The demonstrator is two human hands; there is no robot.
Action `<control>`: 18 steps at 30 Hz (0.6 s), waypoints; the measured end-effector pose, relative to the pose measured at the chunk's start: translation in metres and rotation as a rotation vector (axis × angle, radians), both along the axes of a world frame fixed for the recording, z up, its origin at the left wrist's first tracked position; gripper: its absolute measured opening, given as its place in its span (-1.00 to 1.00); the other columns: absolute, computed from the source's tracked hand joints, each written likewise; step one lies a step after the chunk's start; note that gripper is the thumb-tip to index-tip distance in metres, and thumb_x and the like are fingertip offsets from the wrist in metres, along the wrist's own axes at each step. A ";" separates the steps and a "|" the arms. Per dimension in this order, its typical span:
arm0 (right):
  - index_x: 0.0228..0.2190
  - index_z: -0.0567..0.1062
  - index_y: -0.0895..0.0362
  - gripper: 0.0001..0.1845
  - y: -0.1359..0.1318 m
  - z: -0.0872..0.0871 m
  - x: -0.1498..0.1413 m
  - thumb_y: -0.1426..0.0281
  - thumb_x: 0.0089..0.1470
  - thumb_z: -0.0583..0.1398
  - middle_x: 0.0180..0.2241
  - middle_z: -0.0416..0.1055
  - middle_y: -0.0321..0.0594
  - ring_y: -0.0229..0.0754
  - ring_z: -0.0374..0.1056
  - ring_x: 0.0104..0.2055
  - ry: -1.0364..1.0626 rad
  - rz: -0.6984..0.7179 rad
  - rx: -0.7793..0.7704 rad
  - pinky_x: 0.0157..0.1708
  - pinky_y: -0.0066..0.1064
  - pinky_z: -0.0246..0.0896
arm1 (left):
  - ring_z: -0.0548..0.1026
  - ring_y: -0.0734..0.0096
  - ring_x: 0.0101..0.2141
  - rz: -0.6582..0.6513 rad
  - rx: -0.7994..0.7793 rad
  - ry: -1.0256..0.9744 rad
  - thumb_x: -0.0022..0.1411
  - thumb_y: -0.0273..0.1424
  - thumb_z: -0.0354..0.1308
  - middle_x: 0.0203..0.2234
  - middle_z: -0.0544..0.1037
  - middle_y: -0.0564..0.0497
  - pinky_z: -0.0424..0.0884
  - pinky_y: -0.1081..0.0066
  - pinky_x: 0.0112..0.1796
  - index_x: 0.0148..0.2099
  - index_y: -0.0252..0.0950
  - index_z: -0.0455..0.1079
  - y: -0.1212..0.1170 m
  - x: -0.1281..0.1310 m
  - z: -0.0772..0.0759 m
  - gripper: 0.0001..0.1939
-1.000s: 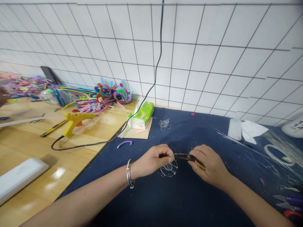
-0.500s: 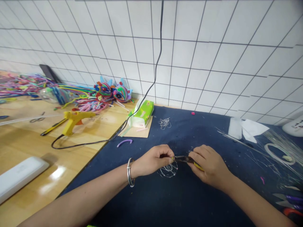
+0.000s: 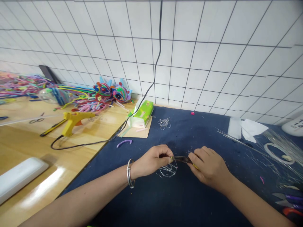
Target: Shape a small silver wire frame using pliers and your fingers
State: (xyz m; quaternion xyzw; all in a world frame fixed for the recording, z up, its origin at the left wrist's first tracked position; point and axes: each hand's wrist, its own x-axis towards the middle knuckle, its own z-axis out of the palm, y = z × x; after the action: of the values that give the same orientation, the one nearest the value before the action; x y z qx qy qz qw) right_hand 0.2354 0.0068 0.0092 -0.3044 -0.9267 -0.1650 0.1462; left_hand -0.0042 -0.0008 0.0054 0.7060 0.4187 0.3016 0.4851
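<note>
My left hand (image 3: 153, 160) pinches a small round wire frame (image 3: 168, 170) of thin silvery wire, which hangs below the fingertips. A tiny yellow bit shows at the pinch. In my right hand (image 3: 209, 167) is a pair of pliers (image 3: 182, 159) with yellow handles, the fingers wrapped round them. The jaws point left and meet the wire right at my left fingertips. Whether the jaws are fully closed is too small to tell. Behind my hands, a loose tangle of wire (image 3: 164, 123) lies on the dark blue cloth (image 3: 175, 201).
A yellow glue gun (image 3: 75, 121) lies on the wooden table at left, its black cord running up the wall. Near it are a tissue pack (image 3: 142, 115) and colourful pipe cleaners (image 3: 21, 85). Straight wires (image 3: 281, 148) and scissors (image 3: 287, 201) lie at right.
My right hand has turned slightly and the pliers have tilted a little at the wire. My left hand and the wire frame stay almost in place.
</note>
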 end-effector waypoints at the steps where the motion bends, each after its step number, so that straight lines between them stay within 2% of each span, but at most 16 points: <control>1: -0.27 0.41 0.16 -0.80 0.000 0.000 0.000 0.35 0.07 0.07 -0.44 0.28 -0.17 -0.18 0.14 -0.39 -0.004 0.000 0.001 -0.39 -0.32 0.05 | 0.25 0.57 -0.50 -0.001 -0.009 -0.004 0.15 -0.44 0.06 -0.49 0.30 0.08 0.19 0.52 -0.45 -0.38 -0.36 0.35 0.000 0.000 0.000 -0.89; 13: -0.27 0.40 0.18 -0.81 0.000 -0.009 0.002 0.37 0.06 0.08 -0.44 0.27 -0.19 -0.20 0.12 -0.40 0.039 0.011 -0.003 -0.41 -0.36 0.06 | 0.23 0.58 -0.52 0.049 -0.041 -0.020 0.14 -0.44 0.07 -0.53 0.29 0.09 0.17 0.52 -0.47 -0.37 -0.37 0.34 -0.001 0.000 -0.003 -0.91; 18: -0.29 0.40 0.17 -0.82 -0.001 -0.013 0.000 0.38 0.06 0.08 -0.45 0.27 -0.21 -0.21 0.14 -0.40 0.104 0.000 -0.038 -0.39 -0.37 0.09 | 0.23 0.58 -0.52 0.083 0.002 -0.008 0.12 -0.48 0.07 -0.54 0.28 0.10 0.18 0.53 -0.48 -0.40 -0.37 0.33 -0.004 0.002 0.000 -0.93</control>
State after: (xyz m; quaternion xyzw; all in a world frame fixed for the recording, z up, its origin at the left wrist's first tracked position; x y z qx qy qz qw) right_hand 0.2353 0.0055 -0.0039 -0.3151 -0.9209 -0.1313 0.1883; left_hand -0.0019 -0.0044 0.0050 0.6873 0.4455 0.3247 0.4730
